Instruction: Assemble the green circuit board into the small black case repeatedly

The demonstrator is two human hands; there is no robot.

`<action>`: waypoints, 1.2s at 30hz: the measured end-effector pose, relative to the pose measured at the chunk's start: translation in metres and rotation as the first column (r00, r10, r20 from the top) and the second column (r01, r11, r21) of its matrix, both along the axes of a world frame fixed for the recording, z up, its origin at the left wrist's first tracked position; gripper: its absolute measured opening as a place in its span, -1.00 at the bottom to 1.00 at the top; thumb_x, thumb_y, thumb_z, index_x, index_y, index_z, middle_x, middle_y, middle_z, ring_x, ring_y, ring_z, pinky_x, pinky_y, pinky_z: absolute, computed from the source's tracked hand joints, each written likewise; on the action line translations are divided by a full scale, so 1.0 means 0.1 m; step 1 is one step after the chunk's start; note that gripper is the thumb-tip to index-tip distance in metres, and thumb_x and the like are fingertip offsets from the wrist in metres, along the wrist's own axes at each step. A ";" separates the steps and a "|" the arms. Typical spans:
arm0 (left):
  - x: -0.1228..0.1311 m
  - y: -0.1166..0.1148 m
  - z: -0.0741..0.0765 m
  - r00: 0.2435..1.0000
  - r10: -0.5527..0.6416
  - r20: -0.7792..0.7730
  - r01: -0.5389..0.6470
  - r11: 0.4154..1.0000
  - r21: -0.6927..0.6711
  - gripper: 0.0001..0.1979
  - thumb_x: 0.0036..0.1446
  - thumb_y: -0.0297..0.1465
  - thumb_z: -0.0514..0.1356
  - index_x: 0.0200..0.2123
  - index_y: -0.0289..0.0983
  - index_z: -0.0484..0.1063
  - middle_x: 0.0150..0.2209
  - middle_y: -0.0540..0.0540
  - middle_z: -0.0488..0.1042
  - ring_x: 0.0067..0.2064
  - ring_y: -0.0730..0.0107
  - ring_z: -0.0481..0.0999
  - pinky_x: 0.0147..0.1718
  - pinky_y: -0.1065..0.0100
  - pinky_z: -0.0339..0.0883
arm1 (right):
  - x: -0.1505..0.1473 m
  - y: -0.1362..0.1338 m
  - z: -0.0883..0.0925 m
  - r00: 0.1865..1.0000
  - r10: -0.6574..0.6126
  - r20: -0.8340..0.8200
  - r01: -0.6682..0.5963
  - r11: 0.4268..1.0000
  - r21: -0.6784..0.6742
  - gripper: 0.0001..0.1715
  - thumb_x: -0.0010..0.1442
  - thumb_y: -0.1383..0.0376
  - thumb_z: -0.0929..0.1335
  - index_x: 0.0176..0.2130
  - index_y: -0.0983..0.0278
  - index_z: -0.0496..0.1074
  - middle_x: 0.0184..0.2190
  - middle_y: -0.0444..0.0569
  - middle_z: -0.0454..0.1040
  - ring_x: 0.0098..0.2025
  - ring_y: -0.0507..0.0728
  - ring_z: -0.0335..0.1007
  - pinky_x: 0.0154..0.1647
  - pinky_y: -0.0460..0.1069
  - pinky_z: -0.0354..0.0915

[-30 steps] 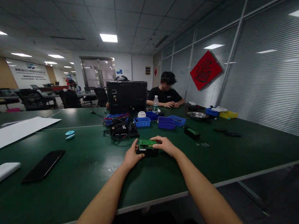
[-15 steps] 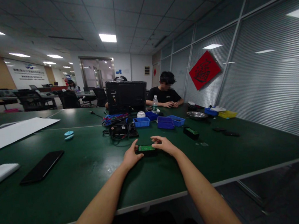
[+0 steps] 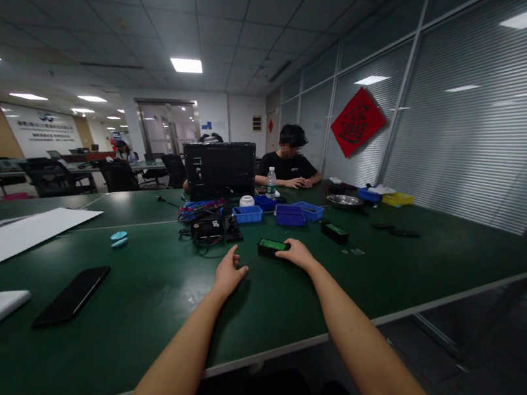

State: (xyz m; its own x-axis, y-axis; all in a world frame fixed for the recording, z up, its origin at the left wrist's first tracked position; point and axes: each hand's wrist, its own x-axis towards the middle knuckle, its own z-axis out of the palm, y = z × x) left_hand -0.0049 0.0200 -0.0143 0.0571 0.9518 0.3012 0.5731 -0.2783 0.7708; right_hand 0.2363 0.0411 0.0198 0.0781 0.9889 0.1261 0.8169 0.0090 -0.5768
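A small black box with a green circuit board (image 3: 271, 245) in its top sits on the green table ahead of me. My right hand (image 3: 298, 255) grips its right end, thumb at the near side and fingers at the far side. My left hand (image 3: 229, 274) is a short way to the left of the box, fingers apart, holding nothing. A second black box with a green board (image 3: 335, 232) lies to the right of my right hand, untouched.
Behind the box are a black adapter with cables (image 3: 208, 231), blue bins (image 3: 247, 214) and a black monitor-like panel (image 3: 222, 169). A metal dish (image 3: 344, 200) and flat black pieces (image 3: 403, 233) lie right. A black phone (image 3: 71, 296) lies left. A co-worker (image 3: 288, 166) sits across.
The box was between both my hands. My left hand has let go, and the box has shifted right and away from me, turned at a slant, in my right hand.
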 end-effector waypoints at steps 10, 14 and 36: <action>-0.01 0.01 -0.01 0.999 -0.021 0.029 0.022 1.000 -0.022 -0.28 -0.16 -0.40 0.22 0.13 -0.22 0.09 -0.17 -0.07 0.40 -0.24 0.46 0.40 -0.21 0.42 0.26 | 0.39 0.10 -0.04 0.871 -0.490 0.031 0.491 0.871 -0.024 -0.30 0.07 -0.08 0.14 -0.02 0.38 0.29 -0.04 0.27 0.30 -0.02 0.34 0.23 -0.15 0.13 0.19; 0.00 0.00 0.00 0.999 -0.023 0.027 0.023 1.000 -0.018 -0.29 -0.16 -0.40 0.22 0.13 -0.23 0.09 -0.17 -0.07 0.40 -0.26 0.46 0.40 -0.22 0.41 0.27 | 0.32 0.11 -0.05 0.874 -0.476 0.094 0.479 0.878 -0.007 -0.35 0.09 -0.05 0.14 -0.07 0.38 0.33 -0.09 0.27 0.32 -0.04 0.35 0.24 -0.16 0.14 0.19; 0.00 -0.03 0.02 1.000 -0.025 -0.010 0.025 0.999 -0.022 -0.32 -0.13 -0.38 0.19 0.12 -0.23 0.10 -0.18 -0.06 0.41 -0.27 0.46 0.40 -0.23 0.42 0.26 | -0.02 0.01 -0.11 0.900 -0.305 0.310 0.246 0.945 0.215 -0.34 0.00 0.08 0.31 0.05 0.28 0.17 -0.06 0.14 0.22 -0.03 0.25 0.17 -0.12 0.03 0.15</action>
State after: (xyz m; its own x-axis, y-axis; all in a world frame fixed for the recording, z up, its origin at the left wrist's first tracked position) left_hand -0.0050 0.0175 -0.0119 0.0836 0.9564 0.2800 0.5740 -0.2759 0.7710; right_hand 0.2340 0.0416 0.0087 0.2687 0.8959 0.3538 0.9446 -0.1733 -0.2787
